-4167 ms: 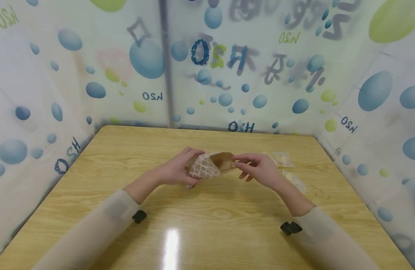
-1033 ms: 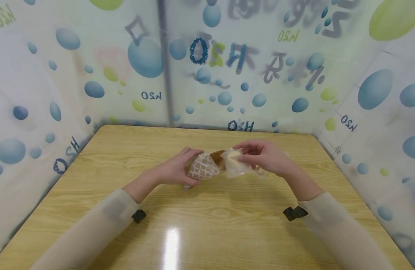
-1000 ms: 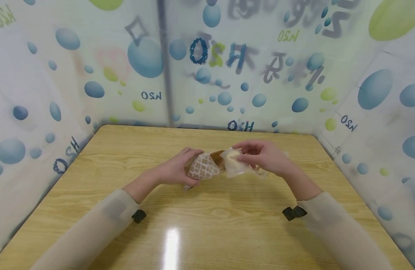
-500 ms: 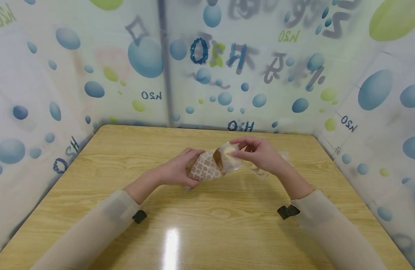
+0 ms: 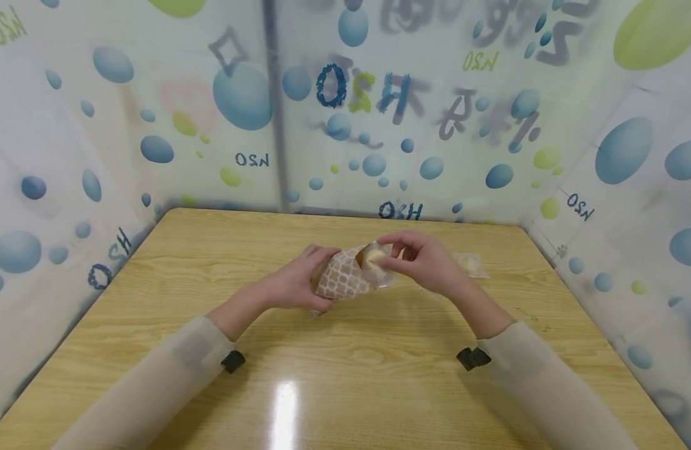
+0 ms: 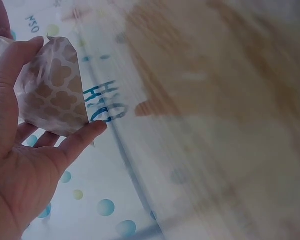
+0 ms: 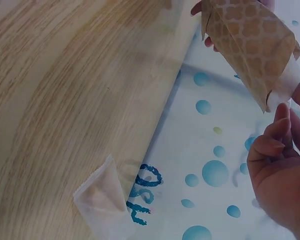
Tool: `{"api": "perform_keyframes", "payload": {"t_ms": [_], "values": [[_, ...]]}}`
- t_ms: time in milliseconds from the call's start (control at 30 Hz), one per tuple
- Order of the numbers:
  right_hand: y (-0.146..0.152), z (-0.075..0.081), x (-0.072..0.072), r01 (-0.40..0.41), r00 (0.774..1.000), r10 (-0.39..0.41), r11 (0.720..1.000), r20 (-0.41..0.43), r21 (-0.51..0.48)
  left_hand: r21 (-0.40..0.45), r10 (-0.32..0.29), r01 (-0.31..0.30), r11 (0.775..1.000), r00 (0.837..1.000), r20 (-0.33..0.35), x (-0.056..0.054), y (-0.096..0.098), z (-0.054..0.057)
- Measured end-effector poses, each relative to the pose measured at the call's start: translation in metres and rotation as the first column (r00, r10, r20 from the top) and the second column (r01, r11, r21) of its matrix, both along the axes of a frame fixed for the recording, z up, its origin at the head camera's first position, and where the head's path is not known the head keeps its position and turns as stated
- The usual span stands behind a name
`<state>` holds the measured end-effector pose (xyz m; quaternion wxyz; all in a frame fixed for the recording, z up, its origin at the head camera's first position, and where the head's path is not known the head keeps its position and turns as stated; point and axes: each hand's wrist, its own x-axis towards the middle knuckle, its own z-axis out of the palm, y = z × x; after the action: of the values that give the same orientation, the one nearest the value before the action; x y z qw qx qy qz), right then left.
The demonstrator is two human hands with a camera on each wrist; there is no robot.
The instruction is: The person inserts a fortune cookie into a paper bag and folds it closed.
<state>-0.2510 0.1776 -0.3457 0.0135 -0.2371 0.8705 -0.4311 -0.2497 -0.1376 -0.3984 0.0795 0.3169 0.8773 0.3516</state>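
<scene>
My left hand (image 5: pixel 295 281) grips a brown paper bag (image 5: pixel 342 276) with a white lattice print, thumb on the near side and fingers on the far side. The bag's mouth faces right. My right hand (image 5: pixel 427 262) pinches a small clear packet (image 5: pixel 373 259) with something pale yellow and rounded inside. One end of that packet sits in the bag's mouth. In the right wrist view, the packet's whitish film (image 7: pixel 285 87) shows between the bag's open edge and the fingertips. From the left wrist, the bag (image 6: pixel 55 90) stands between thumb and fingers.
Another clear packet (image 5: pixel 472 264) lies on the wooden table (image 5: pixel 345 362) just beyond my right hand. A further packet is mostly hidden under that hand. White walls printed with blue and green drops border the table's back and sides.
Earlier my right hand touched the bag's edge without a packet; then it held one outside the mouth. Now it has moved left, and the packet's end is inside. The left hand stays put.
</scene>
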Motion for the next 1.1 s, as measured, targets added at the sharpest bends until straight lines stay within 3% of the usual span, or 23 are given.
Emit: {"api": "perform_keyframes", "payload": {"t_ms": [333, 633, 1100], "values": [[0.009, -0.007, 0.001, -0.024, 0.999, 0.024, 1.0, -0.026, -0.009, -0.013, 0.022, -0.022, 1.0, 1.0, 0.004, 0.0, -0.001, 0.002], [0.017, -0.014, -0.001, -0.039, 0.999, 0.041, 0.996, 0.018, -0.083, -0.009, 0.024, -0.024, 1.0, 1.0, 0.009, -0.001, -0.002, 0.001], [0.004, -0.018, -0.001, -0.08, 0.997, 0.08, 0.996, 0.003, -0.035, 0.0, 0.018, -0.018, 1.0, 1.0, 0.015, -0.001, -0.002, 0.002]]}}
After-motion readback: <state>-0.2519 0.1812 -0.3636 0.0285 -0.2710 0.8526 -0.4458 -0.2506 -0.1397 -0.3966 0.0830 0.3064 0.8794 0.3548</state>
